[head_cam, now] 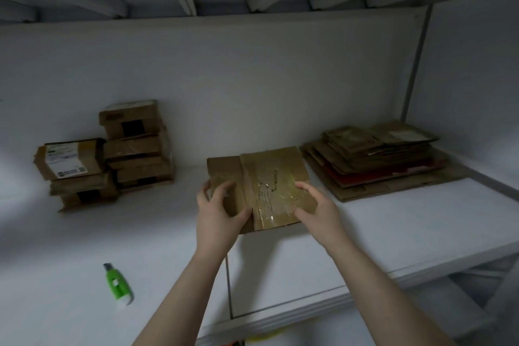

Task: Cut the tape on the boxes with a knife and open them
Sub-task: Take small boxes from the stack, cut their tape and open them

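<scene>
A green knife [118, 285] lies alone at the near left of the white surface [393, 233]. Past it, the left hand [217, 212] and right hand [317, 209] each grip the near edge of a taped cardboard box [269, 174] at the middle, fingers curled over its top. Farther back, taped boxes [134, 149] are stacked at the left, and flattened cardboard [379, 157] is piled at the right.

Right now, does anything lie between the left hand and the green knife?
Nothing visible does. The green knife lies alone on the white surface, nearer and left of the left hand, which grips the taped box along with the right hand.
</scene>
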